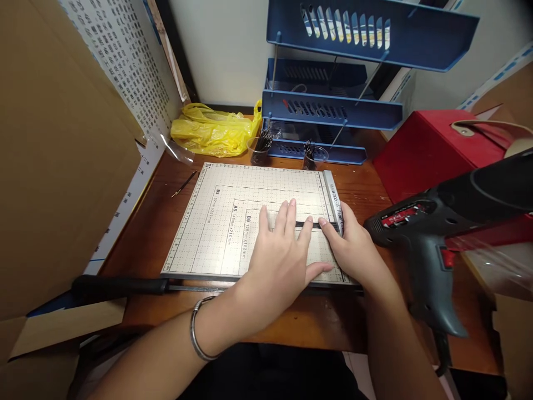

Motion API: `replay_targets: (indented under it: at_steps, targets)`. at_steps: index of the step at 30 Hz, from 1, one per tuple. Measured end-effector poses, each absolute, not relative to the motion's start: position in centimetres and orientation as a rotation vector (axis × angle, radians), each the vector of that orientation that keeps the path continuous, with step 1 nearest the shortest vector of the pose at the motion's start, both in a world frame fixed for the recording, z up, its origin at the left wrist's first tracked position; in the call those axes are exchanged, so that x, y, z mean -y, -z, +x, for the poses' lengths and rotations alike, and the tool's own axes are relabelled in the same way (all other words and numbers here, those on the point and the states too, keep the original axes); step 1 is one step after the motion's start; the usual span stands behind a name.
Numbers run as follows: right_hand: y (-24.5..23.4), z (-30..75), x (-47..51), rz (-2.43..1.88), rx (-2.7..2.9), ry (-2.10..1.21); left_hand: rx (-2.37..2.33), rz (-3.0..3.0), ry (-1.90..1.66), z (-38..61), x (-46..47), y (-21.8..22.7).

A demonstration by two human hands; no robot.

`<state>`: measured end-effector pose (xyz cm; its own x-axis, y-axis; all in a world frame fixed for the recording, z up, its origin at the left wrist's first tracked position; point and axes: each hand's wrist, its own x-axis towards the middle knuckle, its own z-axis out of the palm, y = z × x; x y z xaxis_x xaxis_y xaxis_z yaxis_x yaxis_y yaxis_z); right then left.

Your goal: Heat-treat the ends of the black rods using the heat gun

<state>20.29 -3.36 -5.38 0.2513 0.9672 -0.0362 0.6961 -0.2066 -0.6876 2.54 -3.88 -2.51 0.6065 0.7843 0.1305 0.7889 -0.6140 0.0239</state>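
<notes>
A grey paper cutter board [216,222] with printed size grids lies on the brown desk. My left hand [281,255] lies flat on the board, fingers stretched out and together, pressing on thin black strips [316,225]. My right hand [353,244] rests at the board's right side beside the ruler guide [335,203], its fingertips touching the right end of the strips. The cutter's black handle [119,286] runs along the front edge. A metal bangle circles my left wrist.
A grey and black heat gun [433,233] stands at the right. Behind it sits a red box [428,147]. Blue stacked paper trays [333,108], two small cups of black sticks [260,147] and a yellow plastic bag [212,130] line the back. Cardboard [54,144] walls the left.
</notes>
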Motion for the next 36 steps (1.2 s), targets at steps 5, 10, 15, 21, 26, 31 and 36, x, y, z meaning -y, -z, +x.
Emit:
replay_targets:
  at_steps: [5, 10, 15, 21, 26, 31, 36]
  targets:
    - [5.3, 20.3, 3.4, -1.967, 1.513, -0.641, 1.433, -2.809, 0.103, 2.3, 4.2, 2.7]
    - [5.3, 20.3, 3.4, -1.954, 1.518, -0.643, 1.449, -2.82, 0.046, 2.2, 4.3, 2.7]
    - [5.4, 20.3, 3.4, -1.97, 1.511, -0.65, 1.439, -2.852, -0.005, 2.2, 4.2, 2.7]
    - [5.3, 20.3, 3.3, -1.989, 1.504, -0.66, 1.398, -2.849, 0.054, 2.1, 4.1, 3.0]
    - [5.6, 20.3, 3.3, -2.002, 1.52, -0.639, 1.339, -2.884, 0.037, 2.1, 3.9, 2.9]
    - [5.9, 20.5, 3.3, -1.99, 1.55, -0.611, 1.299, -2.977, -0.037, 2.1, 3.6, 2.5]
    - [5.7, 20.5, 3.2, -1.967, 1.562, -0.607, 1.192, -3.095, 0.072, 2.0, 3.1, 3.1]
